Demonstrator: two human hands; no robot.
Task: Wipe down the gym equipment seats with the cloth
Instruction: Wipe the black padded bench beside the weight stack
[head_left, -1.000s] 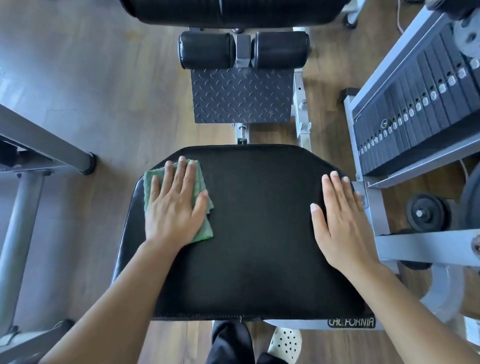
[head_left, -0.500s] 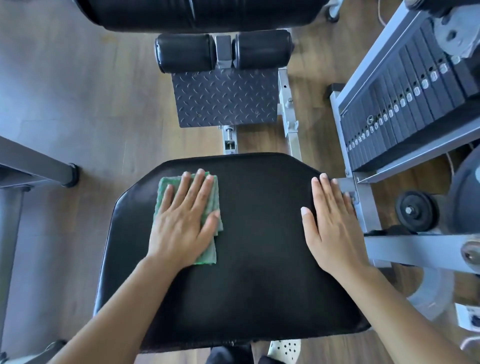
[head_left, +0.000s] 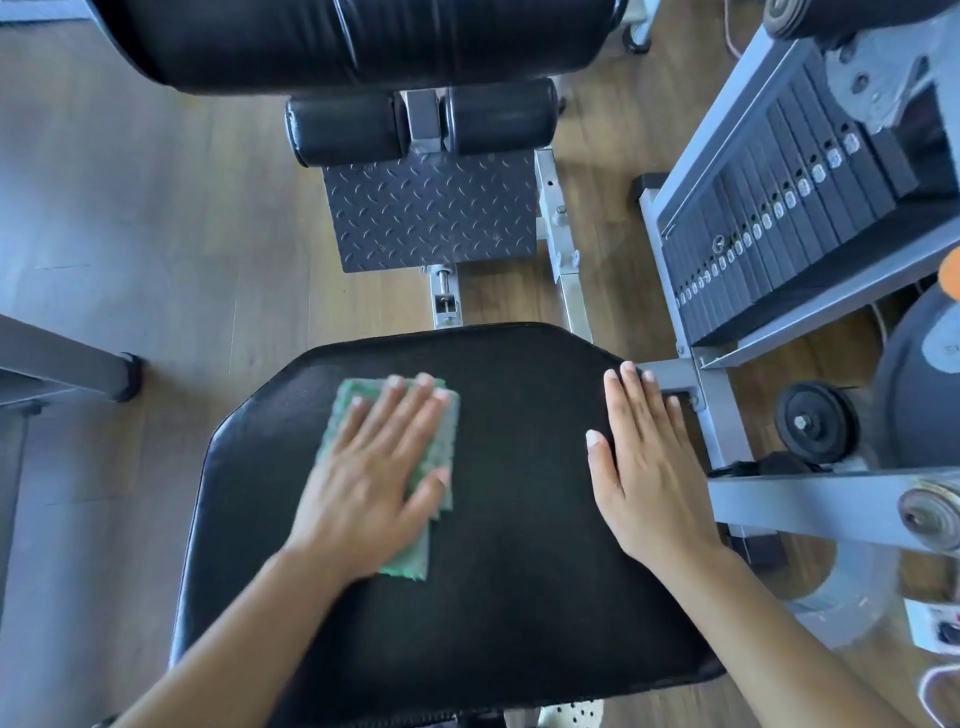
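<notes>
Your left hand (head_left: 363, 478) presses flat on the green cloth (head_left: 410, 561), left of the seat's (head_left: 519, 597) middle, and your right hand (head_left: 649, 478) lies open at its right edge; unpinched, the cloth may bunch, and that covered edge may go unwiped.

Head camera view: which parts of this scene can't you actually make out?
All in the head view:
- Green cloth: mostly under the left hand, and blurred.
- Black seat: near-left corner hidden behind the left forearm.
- Weight stack labels: too small to read.
</notes>
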